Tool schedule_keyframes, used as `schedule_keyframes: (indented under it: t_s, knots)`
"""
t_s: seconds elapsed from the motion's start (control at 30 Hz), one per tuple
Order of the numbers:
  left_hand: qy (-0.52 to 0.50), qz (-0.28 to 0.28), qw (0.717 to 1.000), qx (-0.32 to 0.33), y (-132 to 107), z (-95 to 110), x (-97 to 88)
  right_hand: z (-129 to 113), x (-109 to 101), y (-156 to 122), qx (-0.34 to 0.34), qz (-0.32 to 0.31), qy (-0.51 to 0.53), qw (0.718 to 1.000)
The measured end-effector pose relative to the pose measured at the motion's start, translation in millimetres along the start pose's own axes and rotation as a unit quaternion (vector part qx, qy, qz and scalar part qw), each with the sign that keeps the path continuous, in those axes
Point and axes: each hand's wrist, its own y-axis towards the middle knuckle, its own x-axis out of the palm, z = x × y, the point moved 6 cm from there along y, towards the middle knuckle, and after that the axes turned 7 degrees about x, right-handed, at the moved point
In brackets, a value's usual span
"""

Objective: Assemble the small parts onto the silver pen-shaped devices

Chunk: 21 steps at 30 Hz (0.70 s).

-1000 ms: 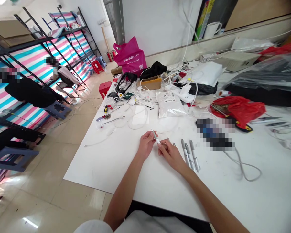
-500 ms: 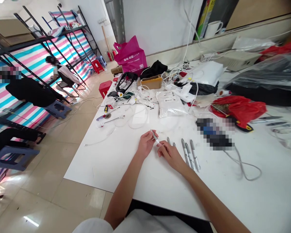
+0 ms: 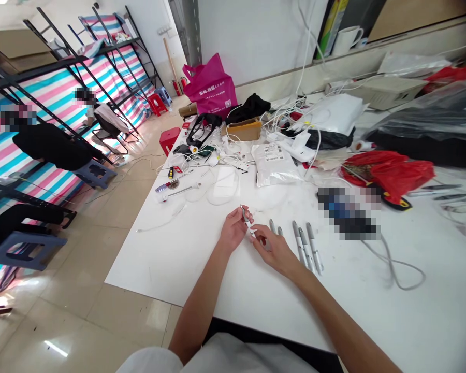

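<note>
While the left hand (image 3: 235,231) pinches a slim white-and-grey pen (image 3: 247,220) in narrowly closed fingers (image 3: 243,212), tilted tip-up, the right hand (image 3: 276,252) meets the pen's lower end with its fingers (image 3: 256,232) drawn close around it. Both hands sit above the white surface (image 3: 171,259). Just beside the right hand, silver-grey marker pens (image 3: 305,247) lie side by side, with a loop of white cable (image 3: 221,189) farther off.

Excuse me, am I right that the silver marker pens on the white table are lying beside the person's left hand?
Not the left hand: the silver marker pens lie beside the right hand, as the head view shows, on the white table.
</note>
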Motion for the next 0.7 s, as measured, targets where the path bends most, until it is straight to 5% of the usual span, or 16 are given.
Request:
schedule_keyframes:
  t_s: [0.23,0.43,0.7]
  knots:
    - [-0.026,0.021,0.999,-0.026,-3.3,-0.5,2.4,-17.6,4.3,-10.2,-0.133,-0.034,-0.058,0.989]
    - [-0.01,0.009,0.999,-0.042,-7.5,0.5,7.8,-27.5,3.2,-14.0,-0.242,0.002,-0.096,0.966]
    - [0.002,0.008,0.999,-0.049,-8.1,-0.5,9.0,-31.3,1.9,-15.9,-0.244,0.008,-0.094,0.965]
